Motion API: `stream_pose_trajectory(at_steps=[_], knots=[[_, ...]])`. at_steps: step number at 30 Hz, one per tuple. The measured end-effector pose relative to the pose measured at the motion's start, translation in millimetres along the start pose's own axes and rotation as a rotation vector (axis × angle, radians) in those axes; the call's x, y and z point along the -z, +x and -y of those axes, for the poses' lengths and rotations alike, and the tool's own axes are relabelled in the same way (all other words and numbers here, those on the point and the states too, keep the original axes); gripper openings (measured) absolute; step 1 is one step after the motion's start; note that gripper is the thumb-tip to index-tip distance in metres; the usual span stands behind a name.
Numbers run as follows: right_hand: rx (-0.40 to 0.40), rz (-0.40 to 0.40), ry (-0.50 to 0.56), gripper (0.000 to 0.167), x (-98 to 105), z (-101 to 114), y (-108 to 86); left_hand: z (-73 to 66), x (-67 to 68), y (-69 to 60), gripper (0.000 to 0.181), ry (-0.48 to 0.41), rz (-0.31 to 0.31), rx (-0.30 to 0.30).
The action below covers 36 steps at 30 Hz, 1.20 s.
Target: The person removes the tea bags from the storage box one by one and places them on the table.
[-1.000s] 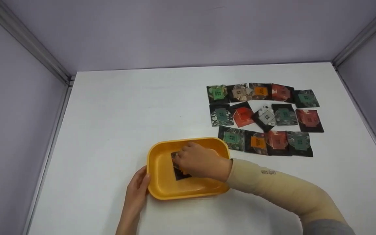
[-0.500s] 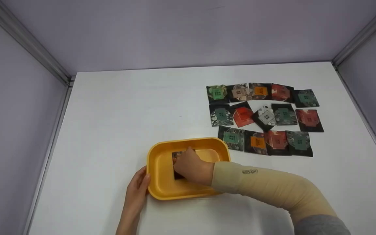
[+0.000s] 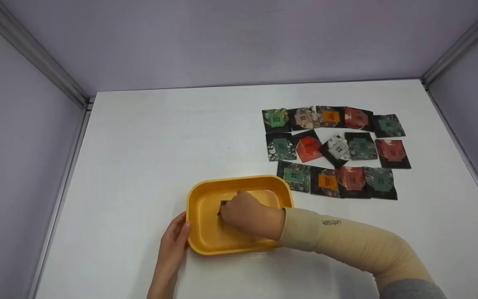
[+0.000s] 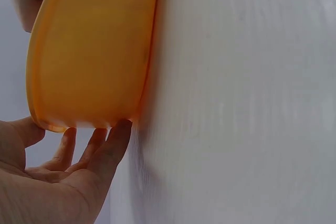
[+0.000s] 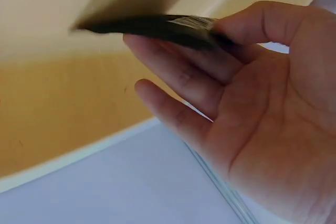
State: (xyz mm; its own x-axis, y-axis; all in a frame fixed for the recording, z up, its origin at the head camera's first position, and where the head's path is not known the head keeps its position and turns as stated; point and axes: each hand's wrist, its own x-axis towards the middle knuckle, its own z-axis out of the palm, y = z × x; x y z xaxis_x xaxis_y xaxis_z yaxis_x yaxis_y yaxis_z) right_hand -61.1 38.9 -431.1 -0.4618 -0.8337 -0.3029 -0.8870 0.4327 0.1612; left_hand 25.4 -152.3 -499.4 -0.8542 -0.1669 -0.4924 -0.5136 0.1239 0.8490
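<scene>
A yellow rectangular tray (image 3: pixel 201 236) stands near the front of the white table. My left hand (image 3: pixel 173 241) holds its left end, with the thumb at the rim and the fingertips against the outer wall in the left wrist view. Inside the tray, my right hand (image 3: pixel 245 214) pinches a thin dark square packet (image 5: pixel 142 26) between thumb and fingers. A patch of pale lines shows on one face of this packet in the right wrist view. From the head camera the hand covers most of it. The ring and little fingers stick out loosely below it.
Several dark square packets with green, orange, red and grey labels (image 3: pixel 351 178) lie in three rough rows right of and behind the tray. Some overlap or lie askew. Grey-lilac walls (image 3: pixel 239 45) border the table at the back and sides.
The packet lay largely visible on the tray floor under my right hand; now only a small dark corner shows, and the packet is lifted in the fingers. My left hand and the tray stay put.
</scene>
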Motion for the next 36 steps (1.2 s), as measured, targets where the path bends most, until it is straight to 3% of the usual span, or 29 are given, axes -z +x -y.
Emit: stream_pose_trajectory(at_steps=[8, 14, 18, 21, 27, 31, 34, 36], knots=[[-0.010, -0.069, -0.004, 0.004, 5, -10, -15.4, -0.2, -0.7, -3.3, 0.058, -0.011, -0.010, -0.035], [-0.016, -0.122, 0.001, 0.014, -2, -10, -34.8, -0.5, -1.2, -3.8, 0.060, -0.010, -0.009, -0.021], [-0.034, -0.259, -0.016, 0.011, -13, -12, -54.9, -1.3, -1.2, -3.7, 0.061, -0.010, -0.008, -0.015], [-0.026, -0.402, 0.030, 0.010, -23, -14, -70.8, -1.8, -0.3, -3.9, 0.061, 0.004, -0.013, -0.015], [-0.026, -0.609, 0.177, 0.033, -38, -17, -105.5, -2.4, 0.8, -4.2, 0.059, 0.006, -0.016, -0.008], [-0.122, -0.742, 0.215, 0.024, -45, -25, -132.7, -2.7, 0.2, -3.9, 0.061, 0.011, -0.015, -0.003], [-0.259, -0.823, 0.202, 0.034, -53, -35, -156.1, -2.2, -0.1, -3.5, 0.059, 0.013, -0.010, -0.016], [-0.353, -0.839, 0.196, 0.031, -60, -44, -173.0, -1.8, -0.1, -3.6, 0.056, 0.015, -0.008, -0.026]])
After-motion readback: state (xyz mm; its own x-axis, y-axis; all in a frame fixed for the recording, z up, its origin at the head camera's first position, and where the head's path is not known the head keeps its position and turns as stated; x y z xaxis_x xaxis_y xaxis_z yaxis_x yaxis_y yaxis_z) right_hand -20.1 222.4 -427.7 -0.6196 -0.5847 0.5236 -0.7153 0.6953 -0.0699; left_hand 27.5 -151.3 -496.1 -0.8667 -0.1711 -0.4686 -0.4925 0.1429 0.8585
